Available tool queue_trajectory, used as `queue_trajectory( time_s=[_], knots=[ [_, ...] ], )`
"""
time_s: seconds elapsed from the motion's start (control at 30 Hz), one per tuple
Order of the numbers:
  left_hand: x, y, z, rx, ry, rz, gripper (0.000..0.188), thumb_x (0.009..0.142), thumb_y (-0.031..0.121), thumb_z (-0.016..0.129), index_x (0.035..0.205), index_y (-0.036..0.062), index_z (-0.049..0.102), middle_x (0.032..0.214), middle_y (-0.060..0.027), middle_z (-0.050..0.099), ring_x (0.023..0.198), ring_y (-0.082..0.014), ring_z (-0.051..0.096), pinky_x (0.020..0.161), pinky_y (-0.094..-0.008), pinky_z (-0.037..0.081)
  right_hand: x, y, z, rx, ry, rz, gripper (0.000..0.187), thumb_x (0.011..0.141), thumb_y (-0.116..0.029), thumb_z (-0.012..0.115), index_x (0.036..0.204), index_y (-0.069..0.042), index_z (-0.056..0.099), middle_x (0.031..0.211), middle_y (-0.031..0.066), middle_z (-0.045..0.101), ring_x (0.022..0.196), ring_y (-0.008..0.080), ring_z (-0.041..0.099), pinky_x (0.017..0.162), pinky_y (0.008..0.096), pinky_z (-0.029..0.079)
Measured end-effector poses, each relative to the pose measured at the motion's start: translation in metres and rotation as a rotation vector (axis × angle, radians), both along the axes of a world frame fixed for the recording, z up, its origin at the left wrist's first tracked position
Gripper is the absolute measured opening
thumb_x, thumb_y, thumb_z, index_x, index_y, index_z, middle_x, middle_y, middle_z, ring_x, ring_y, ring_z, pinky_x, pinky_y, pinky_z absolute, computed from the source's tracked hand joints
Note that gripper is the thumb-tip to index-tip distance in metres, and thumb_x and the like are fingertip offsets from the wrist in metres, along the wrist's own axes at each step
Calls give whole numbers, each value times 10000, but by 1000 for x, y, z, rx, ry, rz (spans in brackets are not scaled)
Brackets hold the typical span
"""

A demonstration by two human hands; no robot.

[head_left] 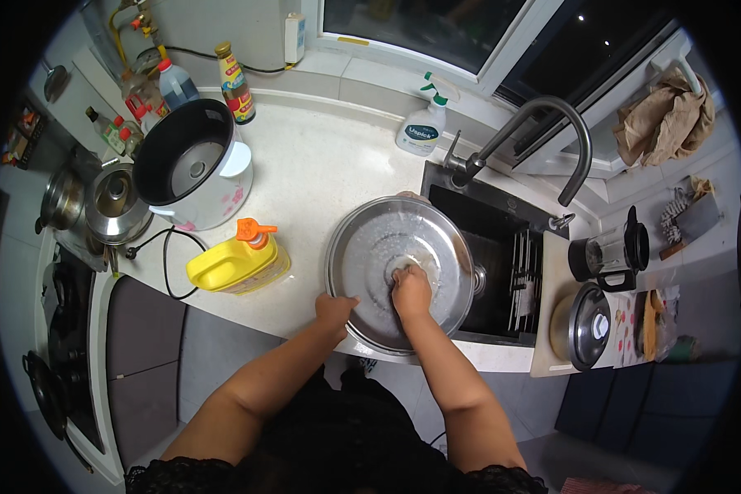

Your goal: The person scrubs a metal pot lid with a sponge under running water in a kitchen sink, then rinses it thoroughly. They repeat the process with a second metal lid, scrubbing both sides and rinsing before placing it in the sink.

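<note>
A wide, round stainless steel basin (362, 239) with whitish suds or droplets over its inside lies partly on the counter and partly over the dark sink (494, 309). My left hand (335, 313) grips its near left rim, with the thumb on top and the other fingers hidden beneath. Inside the basin, near its middle, my right hand (412, 290) is closed, fingers bent down against the metal. Something pale shows at those fingertips, too small to name. Left of the basin stands a yellow jug (237, 267) with an orange pump top.
A dark-lined pot (239, 193) stands at the left, near sauce bottles (235, 82). Behind the basin are a spray bottle (421, 128) and a grey faucet (580, 140). Right of the sink, a lidded pot (583, 325) and a blender jug (613, 251) stand on a board.
</note>
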State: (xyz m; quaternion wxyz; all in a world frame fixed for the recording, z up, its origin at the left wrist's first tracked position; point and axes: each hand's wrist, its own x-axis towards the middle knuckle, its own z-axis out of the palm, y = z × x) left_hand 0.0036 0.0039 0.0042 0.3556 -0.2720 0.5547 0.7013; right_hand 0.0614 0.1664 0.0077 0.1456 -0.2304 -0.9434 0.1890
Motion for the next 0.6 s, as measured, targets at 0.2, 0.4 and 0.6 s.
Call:
queue_trajectory(
  time_s=[0.2, 0.4, 0.6],
  knots=[
    [-1, 1, 15, -79, 23, -9, 299, 749, -60, 674, 986, -149, 515, 933, -225, 590, 814, -310, 616, 690, -419, 528, 23, 18, 4, -34, -96, -60, 104, 783, -92, 589, 771, -70, 691, 819, 133, 573, 837, 325, 580, 718, 426, 493],
    [-2, -2, -18, -103, 55, -26, 317, 725, -45, 708, 960, -150, 525, 899, -221, 608, 770, -289, 620, 641, -393, 525, 15, 24, 3, -21, -53, -34, 100, 767, -74, 580, 746, -63, 677, 820, 140, 591, 827, 330, 590, 705, 431, 498],
    [-6, -1, 9, -79, 21, -64, 349, 725, -53, 705, 1000, -158, 517, 936, -234, 606, 827, -301, 622, 676, -395, 529, 11, 19, 1, 51, -23, 68, 93, 750, -77, 591, 743, -74, 684, 809, 130, 595, 795, 315, 597, 665, 425, 502]
  ],
)
